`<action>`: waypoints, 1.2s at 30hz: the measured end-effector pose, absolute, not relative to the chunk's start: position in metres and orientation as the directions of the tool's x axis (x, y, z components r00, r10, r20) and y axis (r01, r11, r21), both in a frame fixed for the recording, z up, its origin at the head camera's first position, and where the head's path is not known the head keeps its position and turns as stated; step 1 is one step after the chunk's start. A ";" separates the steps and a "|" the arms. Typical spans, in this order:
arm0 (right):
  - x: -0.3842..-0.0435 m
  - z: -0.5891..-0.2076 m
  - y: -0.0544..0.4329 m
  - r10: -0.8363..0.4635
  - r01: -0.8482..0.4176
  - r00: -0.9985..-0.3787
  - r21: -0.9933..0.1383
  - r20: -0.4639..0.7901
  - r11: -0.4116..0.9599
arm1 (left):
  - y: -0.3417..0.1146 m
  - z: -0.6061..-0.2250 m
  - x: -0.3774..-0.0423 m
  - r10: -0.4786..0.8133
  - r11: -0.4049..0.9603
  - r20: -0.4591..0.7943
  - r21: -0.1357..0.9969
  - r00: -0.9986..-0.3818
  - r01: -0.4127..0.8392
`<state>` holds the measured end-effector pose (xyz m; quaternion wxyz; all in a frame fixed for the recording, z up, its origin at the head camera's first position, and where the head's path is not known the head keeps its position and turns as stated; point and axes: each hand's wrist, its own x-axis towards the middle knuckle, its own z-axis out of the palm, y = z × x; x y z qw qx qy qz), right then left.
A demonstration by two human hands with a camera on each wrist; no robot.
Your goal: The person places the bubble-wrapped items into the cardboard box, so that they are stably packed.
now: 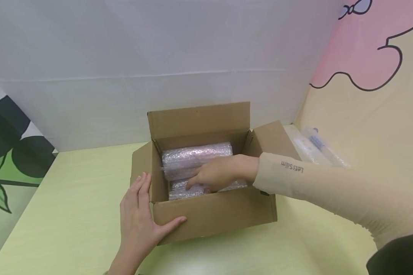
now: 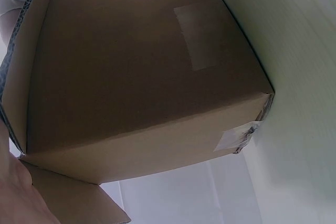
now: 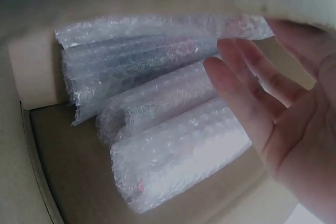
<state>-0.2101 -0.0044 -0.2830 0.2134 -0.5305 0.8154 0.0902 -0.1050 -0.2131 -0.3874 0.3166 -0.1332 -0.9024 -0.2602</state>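
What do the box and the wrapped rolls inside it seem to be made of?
Box: matte brown corrugated cardboard, judging by the fluted edge. Wrapped rolls: apparently glossy, clear plastic bubble wrap outside, by the raised bubbles; their contents are unclear.

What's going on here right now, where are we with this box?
A person's left hand rests on the near-left corner of an open cardboard box, which stands on a pale yellow-green table. The right hand is inside, over several bubble-wrapped rolls. It grips none of them, though whether it touches one is hard to tell. Some clear plastic items lie to the right, beyond the box.
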 end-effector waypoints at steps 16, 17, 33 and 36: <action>-0.206 -0.260 0.012 -0.822 -0.860 -0.404 -0.138 -0.402 0.491 | -0.212 -0.388 -0.106 0.077 0.826 0.652 0.382 -0.754 0.414; -0.206 -0.255 0.016 -0.829 -0.855 -0.406 -0.161 -0.384 0.493 | -0.212 -0.388 -0.106 0.075 0.827 0.651 0.382 -0.755 0.412; -0.208 -0.184 0.119 -0.745 -0.687 -0.667 -0.367 -0.026 0.627 | -0.213 -0.388 -0.107 0.071 0.830 0.694 0.357 -0.716 0.428; -0.210 -0.179 0.142 -0.682 -0.649 -0.731 -0.337 0.025 0.682 | -0.213 -0.389 -0.107 0.075 0.831 0.715 0.340 -0.695 0.439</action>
